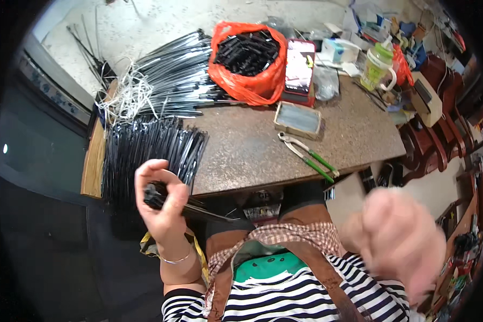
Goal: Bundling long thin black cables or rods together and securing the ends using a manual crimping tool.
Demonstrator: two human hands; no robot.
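My left hand [163, 201] is curled around a bundle of thin black rods [212, 213], at the table's front left edge. The dark bunched ends [154, 194] show inside the ring of thumb and fingers, and the rods reach out to the right, low over my lap. Just behind that hand lies a thick row of similar black rods [145, 145], side by side on the table. My right hand [400, 231] is raised off to the right, away from the table. Motion smears it, so its fingers and anything in them cannot be made out.
A red plastic bag [247, 88] of small black parts stands at the back. Beside it are shiny rods [180, 70], tangled white strips [131, 96], a phone [300, 64], a rectangular block [299, 119], green-handled pliers [308, 156] and a green-lidded cup [378, 64]. Red-brown wooden chairs [432, 139] stand right.
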